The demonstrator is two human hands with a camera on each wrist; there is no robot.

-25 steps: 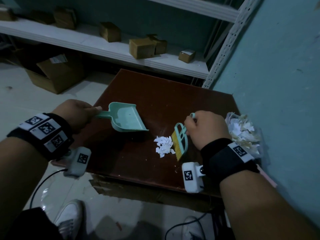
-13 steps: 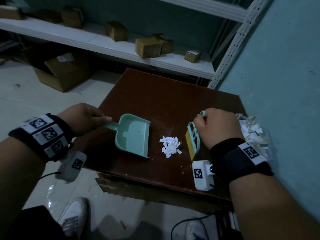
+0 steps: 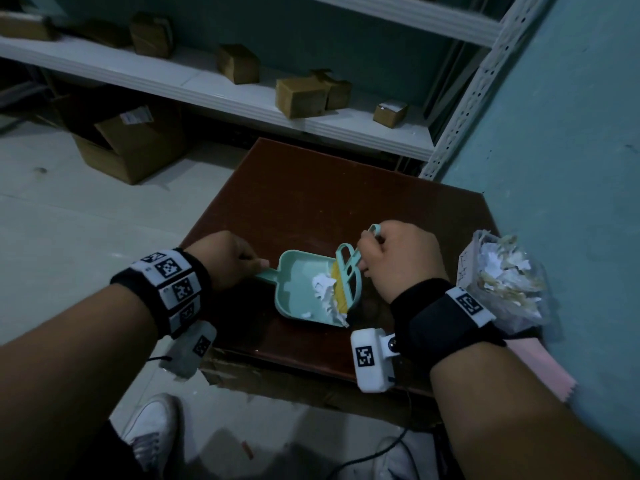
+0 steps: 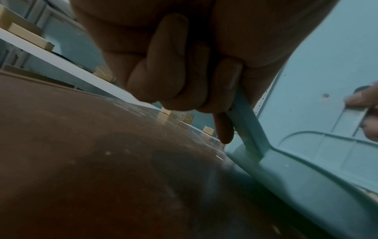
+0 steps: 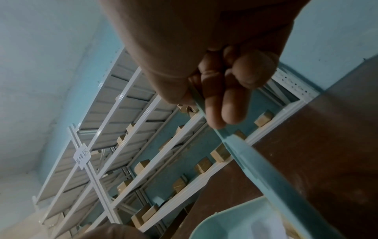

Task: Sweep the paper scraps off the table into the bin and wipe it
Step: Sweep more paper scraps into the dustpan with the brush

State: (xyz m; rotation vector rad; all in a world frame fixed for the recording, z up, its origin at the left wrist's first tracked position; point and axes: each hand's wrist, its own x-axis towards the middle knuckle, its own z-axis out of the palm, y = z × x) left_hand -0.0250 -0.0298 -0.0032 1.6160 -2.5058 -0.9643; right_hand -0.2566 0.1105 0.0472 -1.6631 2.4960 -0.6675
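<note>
Dim storeroom, pale floor [image 3: 52, 237] underfoot with a white sneaker [image 3: 152, 434] at the near edge; dark reddish-brown wooden surface [image 3: 311, 209] sits against a teal wall [image 3: 571, 168]; left hand [image 3: 225, 261] wraps the handle of a mint-green plastic dustpan [image 3: 294, 292], fingers [image 4: 161, 64] curled round the handle per the left wrist view; dustpan lies on the surface, mouth facing right; right hand [image 3: 398, 261] grips the handle of a mint-green hand brush with yellow bristles [image 3: 346, 278], fingers [image 5: 235, 90] folded over the handle in the right wrist view; bristles sit at the dustpan mouth, touching a clump of white paper scraps [image 3: 325, 292]; clump is mostly inside the pan, a few bits at the near lip; just right of the right wrist, at the surface's right edge by the wall, a clear bag stuffed with white paper shreds [image 3: 505, 282]; cannot tell what holds it up; pink sheet [image 3: 540, 368] pokes out below it; far side: white metal shelving [image 3: 242, 95] with small brown cardboard boxes [image 3: 301, 95]; larger open cardboard carton [image 3: 128, 143] on the floor under the shelf, left of the surface.
</note>
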